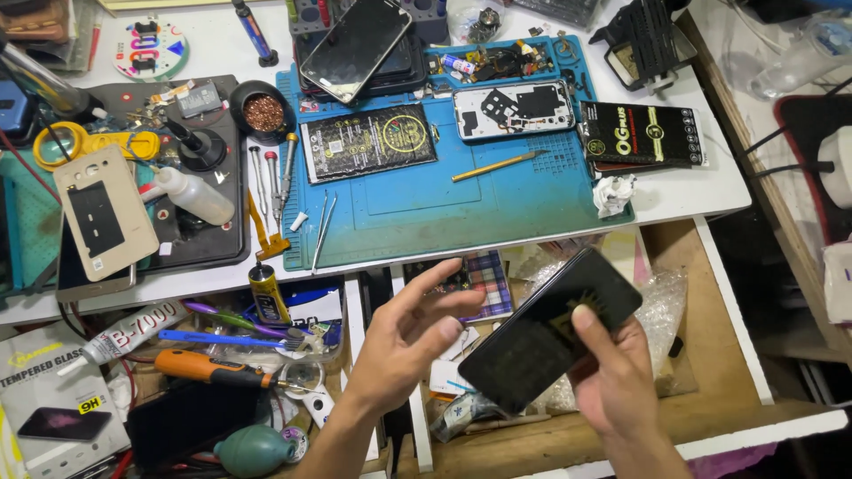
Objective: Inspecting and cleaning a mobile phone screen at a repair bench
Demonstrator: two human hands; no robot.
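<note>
Two hands | right hand [621,386] grips dark phone [550,328] | left hand [408,337] spread wide, just beside phone

Your right hand [621,390] holds a dark phone screen [550,333] low in the frame, tilted. At upper centre, another dark screen [355,44] leans on a stand. A flat black-and-gold package [368,142] lies on the blue mat; a similar black one [643,133] sits upper right. A grey-and-white box [53,399] occupies the lower left.
</note>
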